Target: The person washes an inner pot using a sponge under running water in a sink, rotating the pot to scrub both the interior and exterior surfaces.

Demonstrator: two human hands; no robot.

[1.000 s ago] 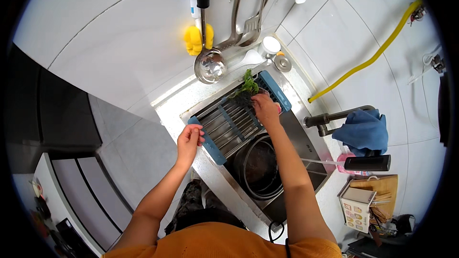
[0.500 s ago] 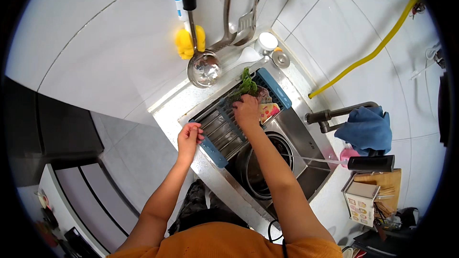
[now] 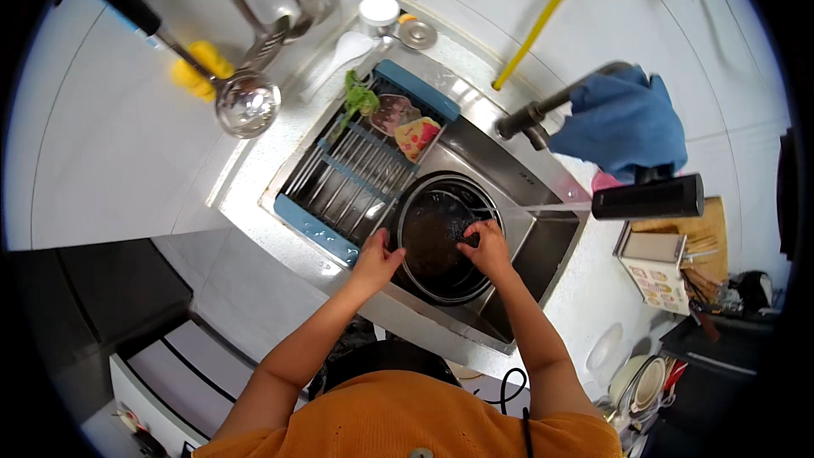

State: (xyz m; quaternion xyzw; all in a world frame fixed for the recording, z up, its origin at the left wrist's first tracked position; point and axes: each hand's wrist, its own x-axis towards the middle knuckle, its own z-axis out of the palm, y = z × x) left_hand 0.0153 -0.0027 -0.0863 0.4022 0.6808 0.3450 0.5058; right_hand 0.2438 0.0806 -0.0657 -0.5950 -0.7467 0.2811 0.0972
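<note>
A round dark pot (image 3: pixel 437 287) with a metal rim sits in the steel sink, holding brownish water. My right hand (image 3: pixel 487 251) reaches over the pot's right side, thumb and fingers curled toward each other; what lies between them is too dark to make out. At the pot's left edge is my left hand (image 3: pixel 376 265), fingers apart and nothing held. A thin stream of water runs from the black faucet head (image 3: pixel 646 197) toward the pot. On the blue-ended drying rack (image 3: pixel 318 229) lie green leaves (image 3: pixel 360 97), a clear pack with pinkish contents (image 3: pixel 393 115) and a red-and-yellow packet (image 3: pixel 415 137).
A blue cloth (image 3: pixel 623 123) hangs over the faucet pipe. Along the back wall hang a ladle (image 3: pixel 247 103) and other utensils. Behind the rack stand a white-lidded jar (image 3: pixel 378 13) and a white spoon (image 3: pixel 346 53). A utensil holder (image 3: pixel 653 259) is at the right.
My right hand has left the greens on the rack and come down to the pot. My left hand has moved from the rack's end to the pot's left side. The view has shifted.
</note>
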